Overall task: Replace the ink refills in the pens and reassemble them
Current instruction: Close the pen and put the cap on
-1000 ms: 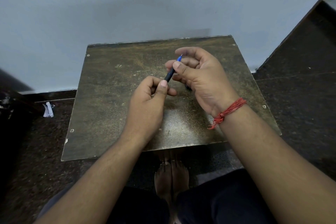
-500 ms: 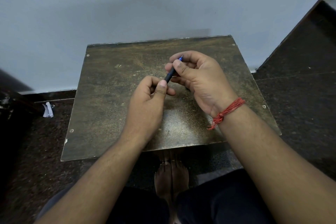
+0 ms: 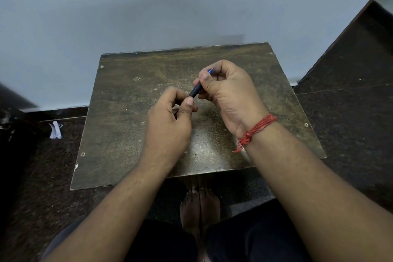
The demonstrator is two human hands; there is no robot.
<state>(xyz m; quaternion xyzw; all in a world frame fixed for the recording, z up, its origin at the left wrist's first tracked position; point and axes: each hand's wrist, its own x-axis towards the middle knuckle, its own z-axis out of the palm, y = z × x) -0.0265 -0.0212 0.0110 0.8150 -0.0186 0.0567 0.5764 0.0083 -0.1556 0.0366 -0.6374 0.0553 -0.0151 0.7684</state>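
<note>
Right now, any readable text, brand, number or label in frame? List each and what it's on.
None readable.
Pen, held between both hands: no print can be made out on the little of its dark barrel and blue tip that shows.
Table: scratches and screw heads only, no markings.
White paper scrap on the floor: too small and blurred to read.

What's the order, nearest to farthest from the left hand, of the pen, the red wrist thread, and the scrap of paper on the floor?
Measured from the left hand in the head view:
1. Pen: gripped in both hands, its lower end at the left thumb.
2. Red wrist thread: on the right wrist, to the right.
3. Scrap of paper: on the floor, far left, off the table.
</note>
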